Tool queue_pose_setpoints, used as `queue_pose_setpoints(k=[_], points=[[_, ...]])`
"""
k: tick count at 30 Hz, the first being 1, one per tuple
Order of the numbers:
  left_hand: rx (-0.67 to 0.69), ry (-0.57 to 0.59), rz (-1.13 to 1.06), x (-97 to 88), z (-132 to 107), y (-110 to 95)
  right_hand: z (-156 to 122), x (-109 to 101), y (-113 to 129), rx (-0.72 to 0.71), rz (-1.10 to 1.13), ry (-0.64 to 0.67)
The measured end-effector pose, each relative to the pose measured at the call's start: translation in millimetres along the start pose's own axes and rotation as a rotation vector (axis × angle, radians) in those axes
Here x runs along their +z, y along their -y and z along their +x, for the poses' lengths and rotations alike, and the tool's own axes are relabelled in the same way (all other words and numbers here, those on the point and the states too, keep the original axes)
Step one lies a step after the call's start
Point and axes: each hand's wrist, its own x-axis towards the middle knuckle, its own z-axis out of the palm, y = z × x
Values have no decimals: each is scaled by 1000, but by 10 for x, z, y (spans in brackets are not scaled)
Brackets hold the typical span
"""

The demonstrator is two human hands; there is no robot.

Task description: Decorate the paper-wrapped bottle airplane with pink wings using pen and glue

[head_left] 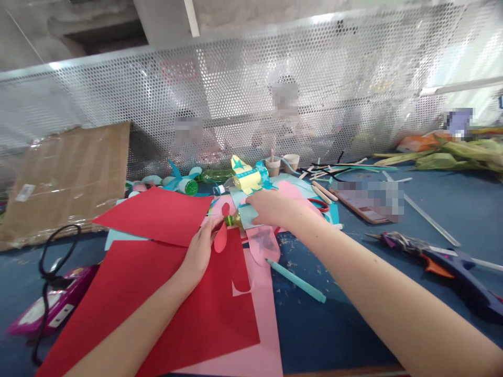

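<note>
A small plastic bottle (234,219) lies sideways in front of me, its body wrapped in light blue paper (247,215) with a pink star-marked paper piece (261,242) below. My right hand (269,208) is closed around the wrapped body from above. At the bottle's neck end is a red paper propeller (220,239). The fingers of my left hand (201,245) pinch at its middle; the fingertips are partly hidden. Red paper sheets (157,293) lie under my left arm, over a pink sheet (265,314). A light blue marker (298,281) rests right of them.
Behind stand a yellow-wrapped bottle (248,181), a green bottle (218,175) and paper cups (291,162). To the right are a phone (365,201), a glue gun (444,262) and glue sticks (422,212). Cardboard (74,178) and a purple case (58,303) are left. Perforated metal (236,94) borders the back.
</note>
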Motion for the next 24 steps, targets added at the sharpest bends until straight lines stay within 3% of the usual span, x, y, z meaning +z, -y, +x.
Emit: queue_pose_setpoints(k=[10,14,19,24], points=[[-58,-64,-201,-37,14,-16,7,133,-16,-17,-38,-24],[-95,-112,-322,-88,32,-7,69,200,-128,-103,43,-128],[-205,-28,-479,-72,20,-45,155,255,-235,-214,188,-318],[-237,25,-599,-48,-16,-109,144,270,-186,-239,228,-370]])
